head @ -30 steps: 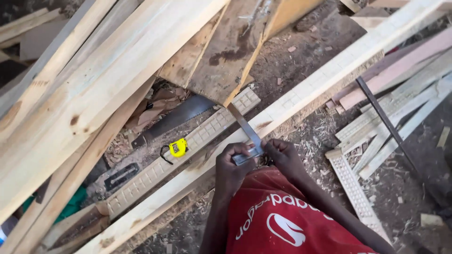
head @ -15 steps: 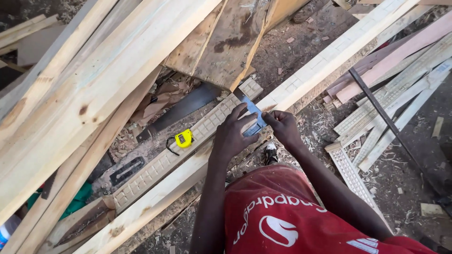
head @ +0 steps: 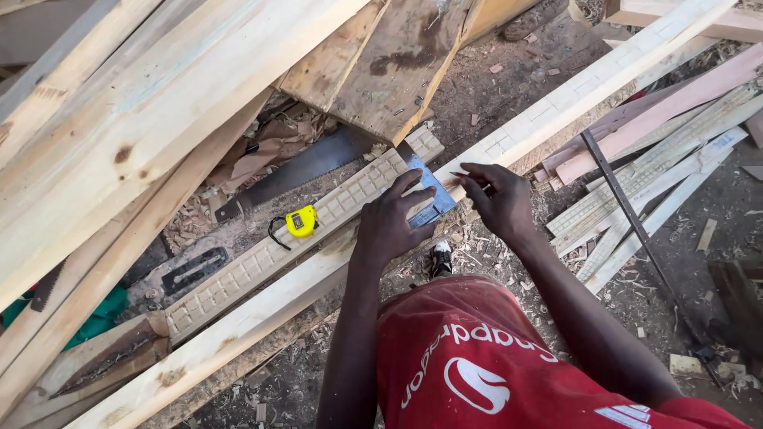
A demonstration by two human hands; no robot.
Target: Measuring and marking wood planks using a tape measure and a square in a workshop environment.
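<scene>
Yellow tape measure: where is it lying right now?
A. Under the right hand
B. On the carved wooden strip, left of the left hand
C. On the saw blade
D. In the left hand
B: the yellow tape measure rests on the carved wooden strip, apart from the left hand, which presses a metal square instead.

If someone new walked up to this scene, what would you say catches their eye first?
Probably the two hands at the centre: the left hand presses a flat metal square onto a long pale wooden plank that runs diagonally, while the right hand holds a small pencil-like marker at the blade's edge. Just left of them, a bright yellow tape measure sits on a carved wooden strip, with a dark handsaw blade behind it.
</scene>
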